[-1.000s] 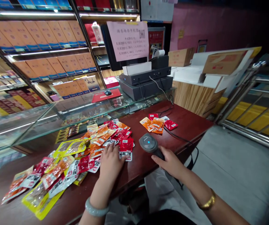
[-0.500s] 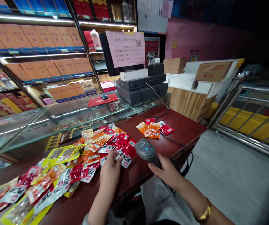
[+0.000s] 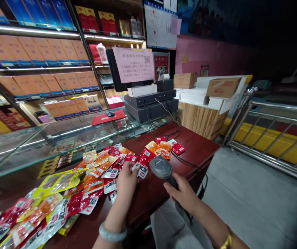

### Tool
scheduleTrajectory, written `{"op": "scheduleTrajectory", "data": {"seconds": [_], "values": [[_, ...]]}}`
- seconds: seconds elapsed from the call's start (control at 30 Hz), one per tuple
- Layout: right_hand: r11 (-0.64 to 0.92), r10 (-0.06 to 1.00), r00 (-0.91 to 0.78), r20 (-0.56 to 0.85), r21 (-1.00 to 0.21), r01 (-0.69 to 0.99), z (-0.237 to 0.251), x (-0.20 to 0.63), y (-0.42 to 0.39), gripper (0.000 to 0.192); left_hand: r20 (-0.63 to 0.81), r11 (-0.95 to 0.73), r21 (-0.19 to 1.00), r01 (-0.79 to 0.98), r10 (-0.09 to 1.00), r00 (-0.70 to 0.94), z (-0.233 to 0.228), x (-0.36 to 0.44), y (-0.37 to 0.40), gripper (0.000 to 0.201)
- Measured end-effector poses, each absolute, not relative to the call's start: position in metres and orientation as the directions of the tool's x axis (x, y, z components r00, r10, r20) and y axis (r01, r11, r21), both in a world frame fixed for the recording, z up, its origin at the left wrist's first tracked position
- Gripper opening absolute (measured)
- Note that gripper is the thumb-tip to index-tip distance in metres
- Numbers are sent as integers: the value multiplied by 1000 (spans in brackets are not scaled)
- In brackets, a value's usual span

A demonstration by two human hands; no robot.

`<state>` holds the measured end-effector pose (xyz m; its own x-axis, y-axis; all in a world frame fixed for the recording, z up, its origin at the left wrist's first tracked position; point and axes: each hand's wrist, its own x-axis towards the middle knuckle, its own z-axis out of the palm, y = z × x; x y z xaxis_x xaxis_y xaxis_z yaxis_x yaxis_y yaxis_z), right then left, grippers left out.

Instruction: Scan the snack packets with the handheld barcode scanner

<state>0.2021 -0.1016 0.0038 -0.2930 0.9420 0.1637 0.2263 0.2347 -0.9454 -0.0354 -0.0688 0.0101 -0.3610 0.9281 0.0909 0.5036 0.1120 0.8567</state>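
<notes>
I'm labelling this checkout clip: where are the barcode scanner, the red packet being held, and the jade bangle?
barcode scanner (image 3: 161, 166), head view, top of its head.
red packet (image 3: 143, 165), head view, its red upper half.
jade bangle (image 3: 112, 234), head view, front of the band.

A red snack packet (image 3: 142, 165) with a white label end is pinched at its near edge by the left hand (image 3: 126, 180), lifted just off the dark red counter (image 3: 195, 147) and tilted toward the scanner. The barcode scanner (image 3: 161, 167), grey with a rounded dark head, sits in the grip of the right hand (image 3: 183, 193), its head just beside the packet's right edge. Its black cable (image 3: 190, 160) trails across the counter behind it.
</notes>
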Motion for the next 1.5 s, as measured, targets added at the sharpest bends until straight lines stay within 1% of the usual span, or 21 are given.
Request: {"op": "scheduleTrajectory", "data": {"seconds": [0.1, 0.13, 0.2, 0.27, 0.3, 0.37, 0.43, 0.53, 0.6, 0.7, 0.77, 0.87, 1.0, 1.1, 1.23, 1.3, 1.37, 1.43, 1.5], "values": [[177, 953, -279, 121, -967, 182, -1, 206, -100, 36, -13, 143, 912, 385, 947, -321, 15, -10, -35, 24], [161, 955, -276, 110, -972, 170, -2, 207, -100, 37, -26, 141, 919, 367, 953, -302, 17, -2, -28, 26], [147, 956, -275, 99, -976, 158, -5, 210, -101, 37, 50, 67, 900, 431, 966, -254, 21, 7, -27, 41], [155, 955, -278, 104, -974, 166, -8, 213, -104, 37, 185, -46, 804, 593, 967, -176, 24, 7, -44, 55], [160, 953, -283, 106, -972, 174, -10, 214, -106, 37, 233, -88, 732, 675, 964, -128, 24, 2, -57, 57], [164, 950, -295, 104, -969, 185, -12, 215, -110, 36, 268, -120, 602, 789, 962, -59, 25, -12, -91, 52], [156, 945, -314, 90, -968, 195, -12, 213, -115, 36, 265, -76, 522, 850, 961, -78, 24, -32, -124, 45], [137, 939, -337, 64, -971, 198, -10, 204, -123, 34, 320, 47, 405, 913, 928, -190, 23, -59, -160, 37], [125, 933, -355, 51, -974, 189, -7, 197, -127, 33, 361, 116, 311, 943, 904, -230, 23, -70, -171, 34], [118, 920, -389, 50, -981, 154, -7, 189, -130, 31, 350, 149, 224, 963, 910, -222, 23, -71, -169, 34], [129, 912, -406, 64, -982, 135, -8, 185, -131, 31, 332, 133, 192, 972, 924, -192, 22, -64, -159, 36], [145, 905, -417, 78, -981, 130, -10, 183, -131, 30, 285, 58, 145, 988, 953, -97, 19, -50, -137, 43], [159, 895, -436, 92, -980, 120, -10, 184, -128, 28, 149, -16, 130, 991, 989, -3, 11, -43, -121, 58], [159, 894, -440, 87, -979, 128, -11, 184, -125, 27, 108, -50, 143, 989, 994, 35, 9, -49, -126, 54], [134, 898, -435, 62, -982, 136, -15, 181, -122, 30, 136, -97, 166, 981, 988, 75, 16, -56, -142, 35], [138, 900, -431, 66, -980, 140, -17, 180, -121, 30, 162, -76, 163, 984, 986, 49, 21, -56, -146, 25], [150, 900, -430, 73, -978, 148, -17, 178, -121, 28, 232, 18, 105, 994, 972, -42, 22, -53, -147, 25], [158, 899, -432, 76, -975, 157, -17, 178, -121, 26, 326, 150, 8, 989, 934, -145, 19, -48, -147, 38], [158, 899, -433, 73, -974, 162, -17, 179, -122, 25, 378, 231, -72, 970, 906, -188, 14, -44, -144, 54]]}}
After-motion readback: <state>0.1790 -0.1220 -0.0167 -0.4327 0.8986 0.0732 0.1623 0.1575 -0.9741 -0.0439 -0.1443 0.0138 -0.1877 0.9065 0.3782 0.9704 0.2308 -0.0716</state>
